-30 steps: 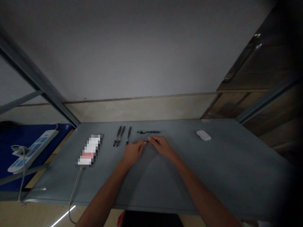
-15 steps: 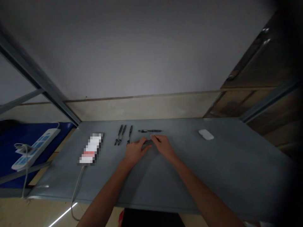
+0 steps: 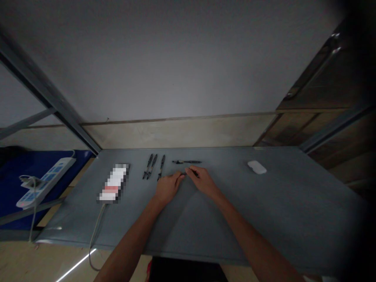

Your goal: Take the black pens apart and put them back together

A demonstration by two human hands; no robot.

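Desk [image 3: 229, 219] ran L to R across view, back edge against wall [image 3: 176, 133]. Toward back edge, going L to R: blurred flat device [image 3: 114, 183], 2 pens [image 3: 149, 166] side by side, 3rd pen [image 3: 161, 167] just R of them, 4th pen [image 3: 187, 161] lying crosswise, then wireless mouse [image 3: 257, 167] well apart, toward back R corner. Another pen [image 3: 194, 174] lay between left hand [image 3: 168, 188] and right hand [image 3: 203, 182], just in front of 4th pen. Cable [image 3: 96, 231] ran from device over front edge. Power strip [image 3: 45, 182] sat off desk's L side.
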